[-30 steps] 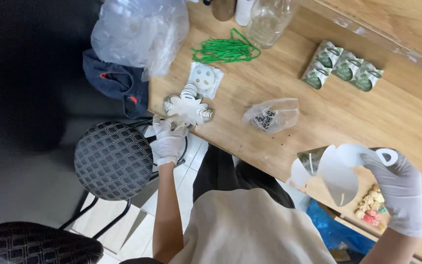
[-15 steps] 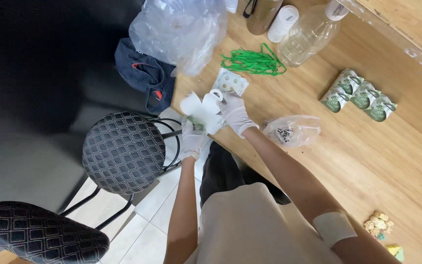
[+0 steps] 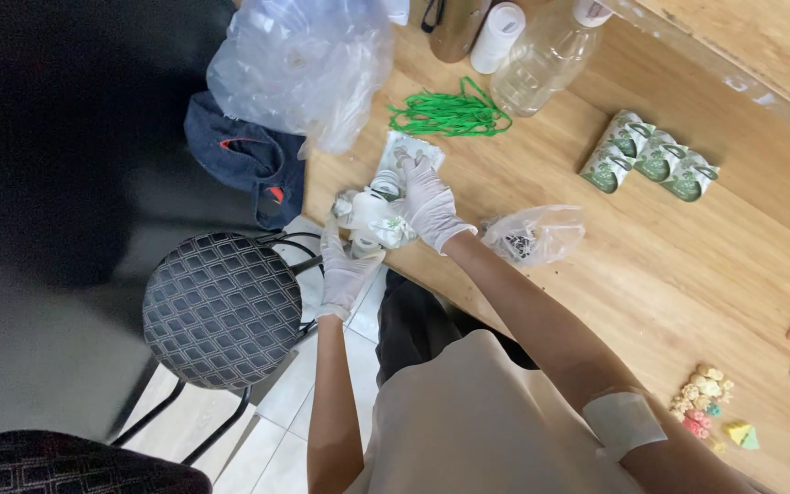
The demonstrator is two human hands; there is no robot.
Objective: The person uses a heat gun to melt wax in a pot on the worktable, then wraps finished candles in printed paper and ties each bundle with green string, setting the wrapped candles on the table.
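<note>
A: What is seen across the wooden desk (image 3: 651,265), from largest to smallest?

B: A crumpled clear plastic bag (image 3: 299,64) is piled at the desk's far left corner, over a dark blue cloth (image 3: 244,160) that hangs off the left edge. A clear bottle (image 3: 541,59) and a white cylinder (image 3: 494,37) are stood along the far edge, with a bundle of green cords (image 3: 445,114) laid just in front of them. Three green-and-white folded boxes (image 3: 656,160) are lined up toward the far right. A small clear bag (image 3: 534,235) is left near the near edge, and small coloured shapes (image 3: 710,407) are scattered at the near right corner.

A: And the hands?

B: Both are gloved in white and are brought together at the desk's left edge. The left hand (image 3: 345,265) is held from below, its fingers curled up around a stack of white flower-shaped cutouts (image 3: 372,215). The right hand (image 3: 427,201) is laid over the same stack from above, fingers closed on it. The stack is held at the left edge, just in front of a flat white card (image 3: 393,146).

A: Below the desk?

B: A round quilted stool (image 3: 221,306) is stood on a tiled floor (image 3: 230,425).
</note>
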